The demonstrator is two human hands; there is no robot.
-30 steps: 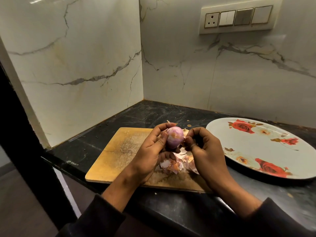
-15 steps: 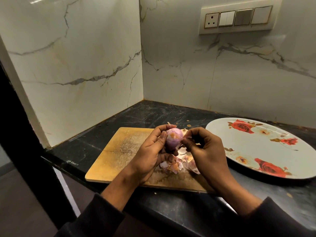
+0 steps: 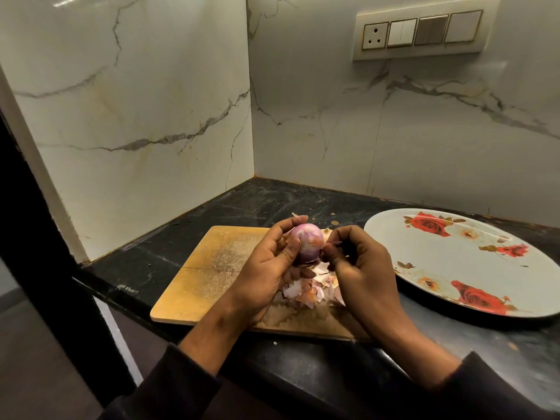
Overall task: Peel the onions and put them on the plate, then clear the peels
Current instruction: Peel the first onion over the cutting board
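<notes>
While the dark counter [image 3: 169, 262] shows bare along its left edge, the work sits on the wooden cutting board [image 3: 212, 268], whose near edge reaches almost to the counter's front. Above the board the left hand [image 3: 266, 268] grips the onion [image 3: 306, 242], fingers and thumb curled round its left side so that the smooth purple-pink surface faces up; it looks nearly stripped, with perhaps a last scrap of skin left. Touching the onion's right side, the right hand [image 3: 360, 265] has its fingers curled, seemingly pinching a small flake of skin, though the flake is too small to be sure of. Under and between both hands lies a heap of peels [image 3: 309, 291] on the board, with a few crumbs on the counter behind.

Further right, just beside the board, the rose-patterned plate [image 3: 448, 268] carries no onion, so none has been delivered yet. By my reckoning, the peeling of this onion is close to done; placing it on the plate and clearing the peels remain. No other onions show. Nothing stands between hands and plate. On the marble wall [image 3: 333, 116] above the plate sits a switch panel [image 3: 421, 33], well clear of the work.
</notes>
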